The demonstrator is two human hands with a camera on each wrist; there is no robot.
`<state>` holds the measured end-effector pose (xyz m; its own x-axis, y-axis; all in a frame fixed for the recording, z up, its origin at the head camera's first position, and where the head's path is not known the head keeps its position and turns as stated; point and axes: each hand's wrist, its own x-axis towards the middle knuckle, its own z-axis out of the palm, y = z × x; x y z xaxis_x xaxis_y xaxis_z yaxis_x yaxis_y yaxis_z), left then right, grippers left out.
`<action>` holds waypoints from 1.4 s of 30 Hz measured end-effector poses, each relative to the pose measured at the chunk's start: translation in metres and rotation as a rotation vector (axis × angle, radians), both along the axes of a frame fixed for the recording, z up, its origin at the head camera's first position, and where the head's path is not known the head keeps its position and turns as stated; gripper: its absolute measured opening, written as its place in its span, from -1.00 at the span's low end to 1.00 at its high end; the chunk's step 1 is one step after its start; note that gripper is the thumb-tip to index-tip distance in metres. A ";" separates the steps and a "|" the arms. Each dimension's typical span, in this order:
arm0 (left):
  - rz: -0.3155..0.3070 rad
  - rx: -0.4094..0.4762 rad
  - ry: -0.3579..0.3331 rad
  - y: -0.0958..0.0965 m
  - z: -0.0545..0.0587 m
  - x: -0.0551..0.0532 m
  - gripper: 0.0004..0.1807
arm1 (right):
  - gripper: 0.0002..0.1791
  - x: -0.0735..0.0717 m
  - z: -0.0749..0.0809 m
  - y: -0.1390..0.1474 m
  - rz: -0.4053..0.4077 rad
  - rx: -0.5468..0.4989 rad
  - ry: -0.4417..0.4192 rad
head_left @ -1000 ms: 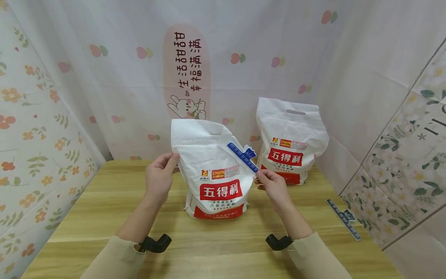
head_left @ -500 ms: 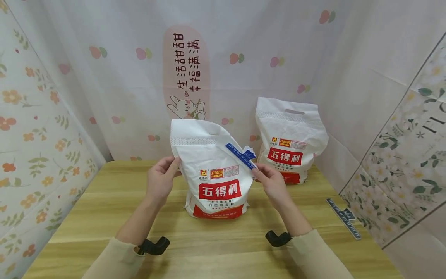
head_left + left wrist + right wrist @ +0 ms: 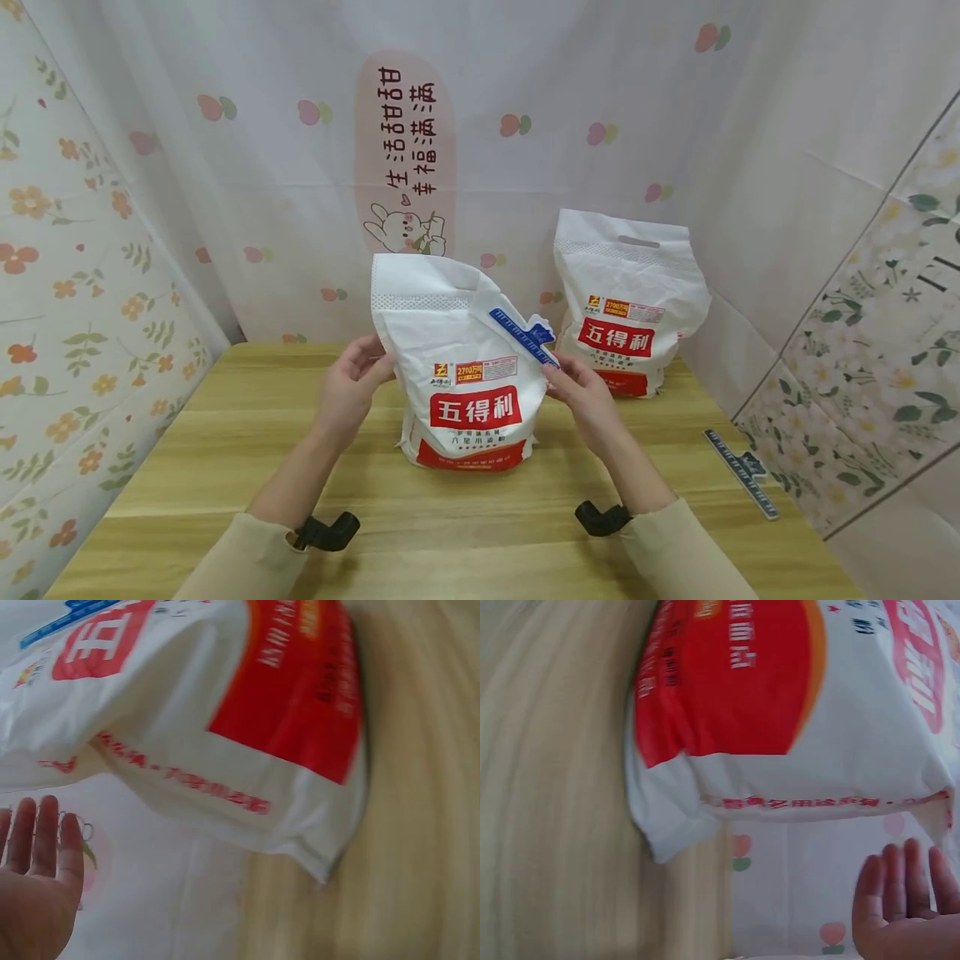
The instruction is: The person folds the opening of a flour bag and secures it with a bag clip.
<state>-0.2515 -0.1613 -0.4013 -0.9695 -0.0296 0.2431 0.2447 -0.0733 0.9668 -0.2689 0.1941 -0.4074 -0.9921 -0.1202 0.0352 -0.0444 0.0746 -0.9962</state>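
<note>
A white flour bag with red labels stands on the table in front of me, its top rising slightly tilted. A blue bag clip sits slanted across its upper right corner. My left hand is at the bag's left edge, thumb near the side; in the left wrist view its fingers are extended below the bag. My right hand is at the right edge, thumb at the clip's lower end. In the right wrist view, its fingers are nearly straight beside the bag's edge. The right thumb is hidden there.
A second white flour bag stands upright behind to the right, without a clip on it. Another bag clip, dark blue-grey, lies on the wooden table near its right edge. Patterned curtains enclose the back and sides.
My left hand has slid down the bag's left edge. My right hand has shifted slightly inward at the clip's lower end, its fingers loosening. Bag and clip have barely moved.
</note>
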 end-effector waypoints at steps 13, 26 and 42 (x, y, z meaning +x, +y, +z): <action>-0.341 -0.292 -0.138 0.033 -0.044 0.004 -0.24 | -0.08 0.015 -0.035 -0.017 0.189 0.214 -0.090; -0.270 -0.420 -0.168 0.034 -0.046 0.001 -0.32 | -0.26 0.014 -0.039 -0.015 0.184 0.234 -0.055; -0.249 -0.422 -0.163 0.029 -0.046 0.002 -0.33 | -0.18 0.013 -0.036 -0.023 0.152 0.270 -0.071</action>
<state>-0.2497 -0.1321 -0.4474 -0.9610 0.2750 0.0291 0.1129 0.2942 0.9491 -0.2562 0.1707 -0.4434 -0.9609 -0.2629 -0.0868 -0.0065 0.3349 -0.9422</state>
